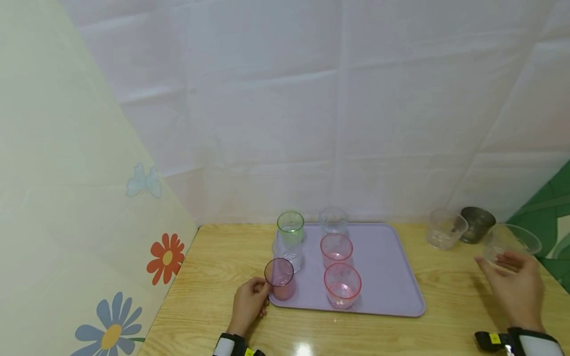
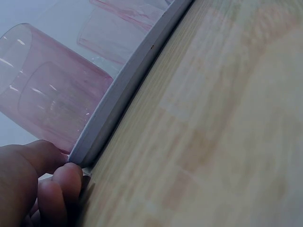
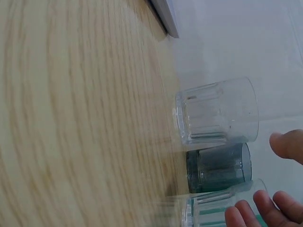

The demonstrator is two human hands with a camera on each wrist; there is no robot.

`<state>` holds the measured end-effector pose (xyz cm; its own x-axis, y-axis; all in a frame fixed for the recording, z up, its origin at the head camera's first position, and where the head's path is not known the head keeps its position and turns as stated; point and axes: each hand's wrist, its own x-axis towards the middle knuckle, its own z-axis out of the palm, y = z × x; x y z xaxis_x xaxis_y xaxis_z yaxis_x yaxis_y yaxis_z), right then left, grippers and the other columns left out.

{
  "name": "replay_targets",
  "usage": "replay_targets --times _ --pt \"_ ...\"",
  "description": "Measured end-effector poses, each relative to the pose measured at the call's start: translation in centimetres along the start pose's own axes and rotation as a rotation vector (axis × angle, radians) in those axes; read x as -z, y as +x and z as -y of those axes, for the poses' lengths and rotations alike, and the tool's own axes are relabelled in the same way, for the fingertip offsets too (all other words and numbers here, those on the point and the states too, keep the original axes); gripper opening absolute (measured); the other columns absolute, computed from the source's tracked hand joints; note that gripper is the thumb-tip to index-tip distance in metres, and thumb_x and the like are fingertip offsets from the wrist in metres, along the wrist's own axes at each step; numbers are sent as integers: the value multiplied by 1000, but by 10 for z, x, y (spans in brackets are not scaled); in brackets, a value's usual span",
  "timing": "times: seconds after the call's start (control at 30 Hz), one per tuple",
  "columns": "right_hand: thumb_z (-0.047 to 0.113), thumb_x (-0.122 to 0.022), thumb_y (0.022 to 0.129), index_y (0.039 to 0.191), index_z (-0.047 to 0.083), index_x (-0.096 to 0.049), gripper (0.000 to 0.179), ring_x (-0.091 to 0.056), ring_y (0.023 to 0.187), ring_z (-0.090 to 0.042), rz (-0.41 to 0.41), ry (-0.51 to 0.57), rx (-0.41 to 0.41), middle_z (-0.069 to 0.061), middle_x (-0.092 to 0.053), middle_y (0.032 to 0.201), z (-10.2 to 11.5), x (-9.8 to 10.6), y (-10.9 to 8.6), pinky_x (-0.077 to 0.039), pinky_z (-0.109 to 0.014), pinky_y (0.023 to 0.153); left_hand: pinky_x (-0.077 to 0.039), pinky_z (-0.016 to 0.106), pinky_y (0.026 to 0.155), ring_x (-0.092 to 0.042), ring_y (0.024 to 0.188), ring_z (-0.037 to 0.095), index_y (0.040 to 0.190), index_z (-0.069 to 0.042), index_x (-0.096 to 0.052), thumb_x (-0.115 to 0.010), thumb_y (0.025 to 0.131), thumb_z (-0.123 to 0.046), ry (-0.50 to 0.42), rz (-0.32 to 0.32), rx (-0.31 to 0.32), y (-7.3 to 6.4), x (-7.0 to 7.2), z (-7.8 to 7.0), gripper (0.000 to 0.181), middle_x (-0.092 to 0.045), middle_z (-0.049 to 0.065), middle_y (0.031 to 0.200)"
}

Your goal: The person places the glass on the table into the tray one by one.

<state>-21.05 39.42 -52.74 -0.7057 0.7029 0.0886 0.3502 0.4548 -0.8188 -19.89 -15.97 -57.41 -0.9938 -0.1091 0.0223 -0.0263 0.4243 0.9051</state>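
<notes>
My left hand (image 1: 250, 301) pinches the left front corner of the lilac tray (image 1: 387, 296), the thumb above the rim and the fingers curled below it in the left wrist view. Right beside the thumb, a purple-tinted glass (image 1: 280, 284) stands upright on the tray. Over at the right, my right hand (image 1: 518, 287) is at a wide clear glass (image 1: 507, 237), its thumb and fingers spread apart. In the right wrist view the fingertips (image 3: 262, 201) overlap that glass, while the thumb stays away from it.
The tray also carries a green glass (image 1: 291, 225), two clear glasses, and two pink glasses, one of them in front (image 1: 342, 287). Off the tray, a clear glass (image 1: 445, 232) and a dark grey glass (image 1: 477, 225) stand by the back wall on the wooden table (image 1: 222, 247).
</notes>
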Motion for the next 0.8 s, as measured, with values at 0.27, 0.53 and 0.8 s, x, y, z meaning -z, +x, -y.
replay_targets --times 0.27,0.53,0.8 --pt "31 -64 88 142 0 -31 71 -47 97 -36 -49 -68 -36 -19 -41 124 -1 4 4 -38 -29 61 -48 31 30 -52 33 12 93 -11 -67 -66 90 -20 10 0 12 -1 1 -3 10 -60 1 56" --pt "31 -60 90 145 -2 -16 77 -37 114 -48 -68 -93 14 -27 -12 144 -2 12 5 -43 -42 73 -49 31 31 -52 34 13 93 -12 -67 -65 90 -20 19 -4 16 -2 1 -4 9 -60 0 56" --pt "36 -55 93 151 8 -1 84 -16 137 -46 -57 -19 -83 -22 -1 152 -3 11 9 -29 -61 108 -49 32 31 -53 34 13 94 -13 -67 -66 90 -22 15 -2 18 -1 1 -3 10 -60 1 57"
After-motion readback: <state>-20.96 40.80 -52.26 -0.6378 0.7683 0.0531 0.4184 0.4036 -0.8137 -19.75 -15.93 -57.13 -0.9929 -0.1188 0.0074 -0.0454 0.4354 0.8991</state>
